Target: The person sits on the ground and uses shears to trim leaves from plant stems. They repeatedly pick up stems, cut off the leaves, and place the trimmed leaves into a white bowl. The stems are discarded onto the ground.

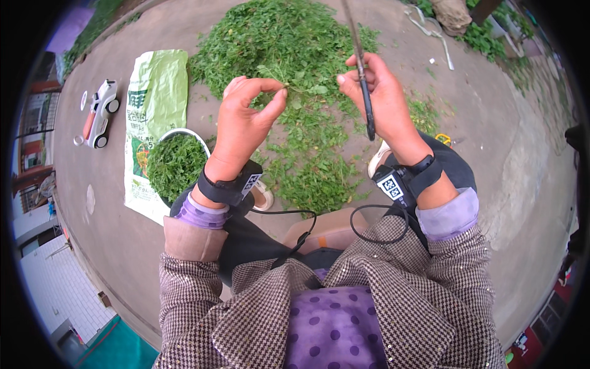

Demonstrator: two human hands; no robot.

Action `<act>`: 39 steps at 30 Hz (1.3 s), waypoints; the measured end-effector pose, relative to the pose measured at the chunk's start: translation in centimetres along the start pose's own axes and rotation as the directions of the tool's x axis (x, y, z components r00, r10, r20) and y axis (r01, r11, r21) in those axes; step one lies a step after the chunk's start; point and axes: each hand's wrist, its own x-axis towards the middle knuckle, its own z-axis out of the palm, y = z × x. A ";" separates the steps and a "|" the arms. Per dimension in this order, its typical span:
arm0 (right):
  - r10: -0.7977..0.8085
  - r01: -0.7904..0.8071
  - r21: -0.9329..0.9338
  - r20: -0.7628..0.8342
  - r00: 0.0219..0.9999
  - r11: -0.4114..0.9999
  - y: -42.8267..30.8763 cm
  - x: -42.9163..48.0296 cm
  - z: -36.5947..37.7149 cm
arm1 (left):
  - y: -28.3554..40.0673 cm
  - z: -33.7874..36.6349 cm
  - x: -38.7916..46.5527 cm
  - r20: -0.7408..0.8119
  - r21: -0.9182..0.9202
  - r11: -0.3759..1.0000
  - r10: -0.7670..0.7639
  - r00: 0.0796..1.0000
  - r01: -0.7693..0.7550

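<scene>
My left hand [246, 104] pinches a thin green sprig [302, 87] between thumb and forefinger, with its leaves pointing right. In my right hand [380, 97] is a long narrow tool [362, 76], dark at its lower end. It stands nearly upright in view, and its top runs out of the frame; I cannot tell whether it is a blade. Beyond both hands a large heap of leafy greens [286, 39] covers the ground. Nearer my feet lies a smaller scatter of cut greens [318, 182]. To the left of my left wrist stands a round container [203, 140] full of greens [176, 161].
A green and white printed sack [159, 92] lies flat under the container. Farther left stands a white toy car [100, 115]. By my right knee is a yellow-handled object [443, 139]. A pale strap [431, 30] lies at upper right. Black cables [315, 221] hang between my wrists.
</scene>
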 end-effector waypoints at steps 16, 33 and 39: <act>0.023 -0.018 -0.086 0.047 0.999 0.996 1.5 -0.1 -0.3 | -1.8 -1.7 0.8 0.300 -0.768 0.326 -0.578 0.759 0.552; 0.319 -0.238 0.369 -0.176 0.931 0.898 -3.3 -1.9 -8.9 | -22.0 12.4 -9.5 0.553 0.013 0.606 -0.668 0.499 0.796; 0.359 -0.267 0.410 -0.164 0.919 0.872 -3.1 -1.7 -10.2 | -19.1 23.8 -11.2 0.630 0.437 0.768 -0.633 0.450 0.469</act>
